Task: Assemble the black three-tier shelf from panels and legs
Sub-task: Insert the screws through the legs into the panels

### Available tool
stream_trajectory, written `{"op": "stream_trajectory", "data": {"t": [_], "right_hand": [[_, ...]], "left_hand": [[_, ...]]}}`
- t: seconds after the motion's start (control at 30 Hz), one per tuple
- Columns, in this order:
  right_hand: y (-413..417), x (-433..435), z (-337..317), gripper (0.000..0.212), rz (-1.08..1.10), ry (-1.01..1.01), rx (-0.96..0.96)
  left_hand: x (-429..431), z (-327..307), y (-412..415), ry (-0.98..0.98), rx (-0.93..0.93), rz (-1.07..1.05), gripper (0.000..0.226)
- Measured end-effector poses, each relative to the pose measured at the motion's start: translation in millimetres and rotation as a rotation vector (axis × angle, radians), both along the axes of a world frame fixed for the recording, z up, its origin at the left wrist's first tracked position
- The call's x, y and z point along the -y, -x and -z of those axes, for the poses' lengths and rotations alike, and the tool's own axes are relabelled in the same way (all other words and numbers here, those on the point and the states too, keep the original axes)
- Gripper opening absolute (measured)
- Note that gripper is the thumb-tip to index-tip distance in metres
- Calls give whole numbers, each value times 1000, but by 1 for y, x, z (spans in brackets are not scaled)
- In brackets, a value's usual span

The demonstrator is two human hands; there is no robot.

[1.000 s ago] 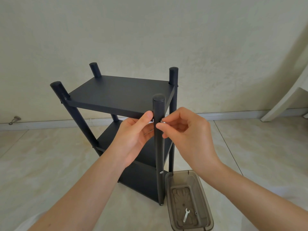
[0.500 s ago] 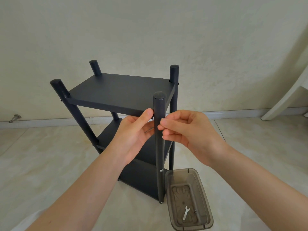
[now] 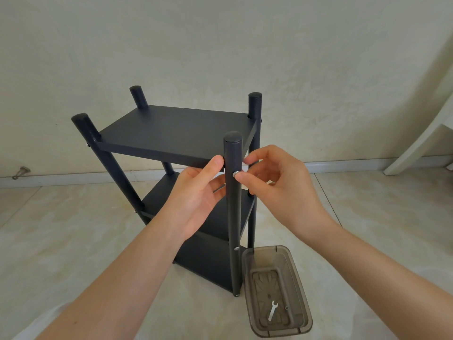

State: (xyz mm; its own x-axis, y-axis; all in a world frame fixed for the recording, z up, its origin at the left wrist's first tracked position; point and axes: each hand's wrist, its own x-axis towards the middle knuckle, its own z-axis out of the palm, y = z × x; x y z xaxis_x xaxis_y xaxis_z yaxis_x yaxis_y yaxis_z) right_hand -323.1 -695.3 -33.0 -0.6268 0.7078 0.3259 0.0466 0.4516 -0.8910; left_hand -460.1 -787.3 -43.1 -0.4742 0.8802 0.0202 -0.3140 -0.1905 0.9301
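The black three-tier shelf (image 3: 176,133) stands upright on the floor, three panels between four round legs. My left hand (image 3: 196,200) holds the near right corner of the top panel, thumb against the near leg (image 3: 232,207). My right hand (image 3: 279,187) pinches a silver screw (image 3: 236,174) at the side of that leg, level with the top panel. A second silver screw (image 3: 236,248) sits lower on the same leg.
A smoky clear plastic box (image 3: 277,290) lies on the tiled floor right beside the near leg, with a small white wrench (image 3: 272,310) inside. A white furniture frame (image 3: 421,138) leans at the right wall. A small metal item (image 3: 20,172) lies by the baseboard, far left.
My right hand's fingers have turned at the screw, and the screw head now shows between the fingertips. My left hand stays on the panel corner.
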Motion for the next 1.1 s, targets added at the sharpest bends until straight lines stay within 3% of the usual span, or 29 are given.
{"op": "stream_trajectory", "data": {"t": [0.2, 0.3, 0.57, 0.63, 0.73, 0.8, 0.87, 0.97, 1.1], "right_hand": [[1, -8, -4, 45, -164, 51, 41], [3, -10, -7, 40, -275, 12, 58], [5, -17, -8, 36, -278, 94, 13], [4, -18, -8, 37, -288, 127, 16], [3, -18, -10, 38, -299, 162, 27], [3, -20, -10, 40, -295, 182, 34], [2, -21, -9, 41, -298, 217, 28], [2, -23, -9, 40, -295, 292, 13], [2, -26, -11, 38, -325, 360, 18]], "left_hand": [[-1, 2, 1, -9, -1, 13, 24], [-1, 3, 1, -10, -11, 16, 34], [-1, -2, -1, 162, -214, -116, 31], [0, -5, 3, 330, -367, -188, 41], [7, -9, 9, 506, -749, -304, 51], [17, -8, 8, 423, -1071, -484, 64], [23, -9, 6, 196, -1366, -707, 61], [20, -16, 6, -48, -1485, -821, 40], [15, -15, 8, 100, -1566, -567, 67]]}}
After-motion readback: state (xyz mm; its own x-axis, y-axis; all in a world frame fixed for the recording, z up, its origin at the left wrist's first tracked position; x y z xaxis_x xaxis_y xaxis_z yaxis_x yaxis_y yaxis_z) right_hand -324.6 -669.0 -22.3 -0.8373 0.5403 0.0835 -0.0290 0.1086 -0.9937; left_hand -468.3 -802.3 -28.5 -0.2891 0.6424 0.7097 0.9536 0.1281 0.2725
